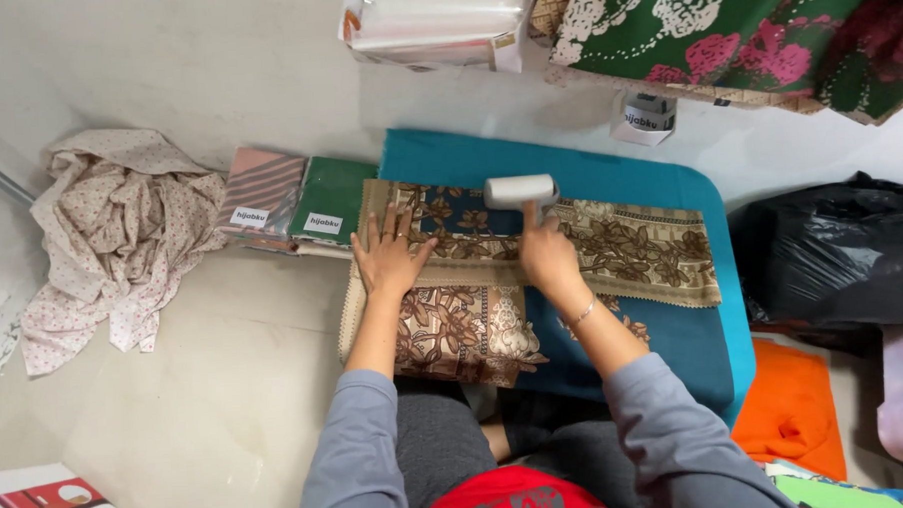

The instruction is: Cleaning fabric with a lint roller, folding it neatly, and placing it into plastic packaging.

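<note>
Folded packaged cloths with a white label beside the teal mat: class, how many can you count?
2. A pink striped packaged cloth lies left; a green packaged cloth sits beside it, touching the teal mat, just beyond the left hand. More may be hidden beneath them.

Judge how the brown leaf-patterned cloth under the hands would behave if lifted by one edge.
The patterned cloth would probably drape limply: it lies folded flat over the teal mat and its near part sags off the edge. It looks thin, so likely light. The left hand presses it flat while the right hand holds a lint roller, suggesting it shifts easily.
</note>
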